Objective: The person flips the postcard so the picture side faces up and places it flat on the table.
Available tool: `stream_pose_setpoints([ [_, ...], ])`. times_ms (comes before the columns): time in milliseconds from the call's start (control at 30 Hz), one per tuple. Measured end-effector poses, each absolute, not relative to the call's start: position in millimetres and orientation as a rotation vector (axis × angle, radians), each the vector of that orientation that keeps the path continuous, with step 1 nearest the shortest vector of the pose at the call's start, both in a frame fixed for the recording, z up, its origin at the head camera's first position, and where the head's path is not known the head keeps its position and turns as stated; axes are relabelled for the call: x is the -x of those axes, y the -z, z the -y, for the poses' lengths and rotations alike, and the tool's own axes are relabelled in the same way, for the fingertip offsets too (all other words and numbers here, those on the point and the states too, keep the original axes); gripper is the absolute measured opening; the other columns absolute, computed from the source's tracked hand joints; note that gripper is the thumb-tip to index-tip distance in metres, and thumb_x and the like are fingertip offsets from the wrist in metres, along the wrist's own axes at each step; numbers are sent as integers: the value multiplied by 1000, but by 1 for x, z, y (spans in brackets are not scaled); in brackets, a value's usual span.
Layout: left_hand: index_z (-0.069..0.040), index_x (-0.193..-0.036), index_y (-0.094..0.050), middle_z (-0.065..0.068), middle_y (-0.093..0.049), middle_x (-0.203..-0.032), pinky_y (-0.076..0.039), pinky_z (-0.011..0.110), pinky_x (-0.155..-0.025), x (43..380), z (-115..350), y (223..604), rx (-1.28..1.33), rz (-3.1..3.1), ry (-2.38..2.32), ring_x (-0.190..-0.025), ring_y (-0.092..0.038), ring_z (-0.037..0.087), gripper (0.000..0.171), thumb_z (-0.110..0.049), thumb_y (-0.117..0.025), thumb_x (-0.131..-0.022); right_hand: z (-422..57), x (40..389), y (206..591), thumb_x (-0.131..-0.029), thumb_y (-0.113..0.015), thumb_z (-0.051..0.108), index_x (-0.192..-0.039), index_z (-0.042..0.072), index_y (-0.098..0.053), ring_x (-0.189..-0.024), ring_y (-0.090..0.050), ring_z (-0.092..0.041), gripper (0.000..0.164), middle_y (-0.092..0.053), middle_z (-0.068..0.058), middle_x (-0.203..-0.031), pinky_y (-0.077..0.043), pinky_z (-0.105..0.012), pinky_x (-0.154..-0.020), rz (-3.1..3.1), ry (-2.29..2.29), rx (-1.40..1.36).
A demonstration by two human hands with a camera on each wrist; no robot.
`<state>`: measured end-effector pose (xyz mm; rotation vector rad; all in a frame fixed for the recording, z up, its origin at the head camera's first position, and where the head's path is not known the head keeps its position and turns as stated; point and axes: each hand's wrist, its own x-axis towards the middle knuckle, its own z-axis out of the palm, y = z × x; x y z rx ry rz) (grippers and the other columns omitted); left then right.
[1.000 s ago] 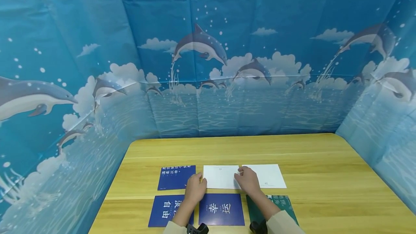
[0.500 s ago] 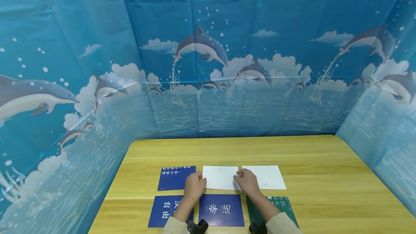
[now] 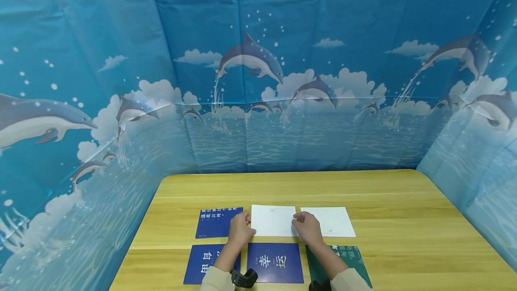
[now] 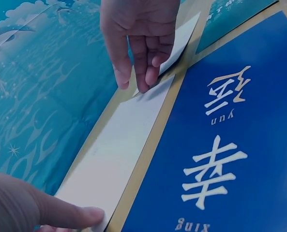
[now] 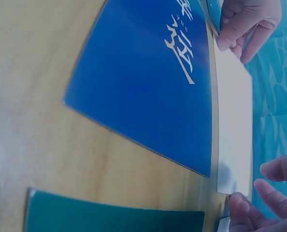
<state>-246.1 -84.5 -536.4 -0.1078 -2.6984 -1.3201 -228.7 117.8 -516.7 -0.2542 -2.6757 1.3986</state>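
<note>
In the head view, a white card point(image 3: 273, 221) lies in the middle of the back row, between my hands. My left hand point(image 3: 240, 229) pinches its left edge; the thumb point(image 4: 87, 217) rests on its face in the left wrist view. At the right edge is my right hand point(image 3: 308, 229). Its fingertips point(image 5: 239, 205) touch the card's edge, spread apart, in the right wrist view. Directly in front of the white card is a blue card point(image 3: 276, 262) with large white and gold characters. What the fingers do beneath the card is hidden.
Another white card point(image 3: 333, 222) lies to the right, partly behind the right hand. A dark blue card point(image 3: 216, 227) is at back left, another blue card point(image 3: 198, 264) at front left. The right forearm covers part of a green card point(image 3: 350, 259). A dolphin-printed curtain point(image 3: 258, 143) borders the wooden table point(image 3: 412, 228).
The middle white card shifts slightly left and its face shows a little larger. My left hand moves a touch with it; the right hand stays near the right edge. Other cards stay put.
</note>
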Motion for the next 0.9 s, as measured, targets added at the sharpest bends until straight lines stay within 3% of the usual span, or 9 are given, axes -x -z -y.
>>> stream_pose_setpoints([
  [133, 9, -99, -63, 4, -51, -71, -41, 29, -59, 248, 86, 537, 122, 2656, 1352, -67, -45, 17, 37, 11, -72, -63, -117, 229, 515, -82, -59, 4, -96, -11, -63, -85, -59, -33, 21, -63, -17, -87, -48, -42, -71, 2622, -1444, 257],
  [300, 0, -76, -63, 1, -47, -64, -36, 25, -55, 249, 88, 537, 120, 2623, 1368, -62, -42, 14, 9, 7, -68, -73, -115, 233, 511, -82, -60, 3, -102, -15, -60, -86, -58, -34, 27, -63, -17, -87, -48, -42, -74, 2592, -1497, 270],
  [500, -4, -60, -50, -2, -38, -56, -28, 21, -49, 249, 88, 535, 102, 2596, 1372, -52, -35, 10, 26, 2, -64, -81, -116, 235, 510, -81, -61, 2, -106, -18, -57, -86, -58, -33, 31, -62, -18, -87, -48, -39, -72, 2591, -1540, 322],
  [800, -4, -70, -63, -2, -47, -59, -34, 22, -49, 251, 88, 533, 59, 2564, 1380, -54, -41, 10, 14, -7, -64, -84, -118, 245, 514, -74, -64, -2, -117, -15, -52, -62, -44, -18, 46, -49, -6, -71, -38, -28, -55, 2643, -1486, 256],
  [833, -3, -72, -65, -2, -48, -60, -36, 22, -49, 251, 89, 533, 54, 2558, 1383, -54, -42, 10, 13, -7, -65, -84, -118, 245, 514, -74, -65, -2, -115, -15, -53, -60, -43, -17, 45, -48, -6, -69, -38, -29, -55, 2653, -1468, 236],
  [900, -3, -78, -68, -2, -53, -63, -40, 23, -51, 252, 90, 533, 51, 2539, 1388, -57, -45, 10, 9, -9, -65, -84, -118, 246, 514, -74, -67, -2, -97, -10, -60, -56, -40, -16, 26, -44, -4, -64, -35, -28, -53, 2670, -1430, 189],
])
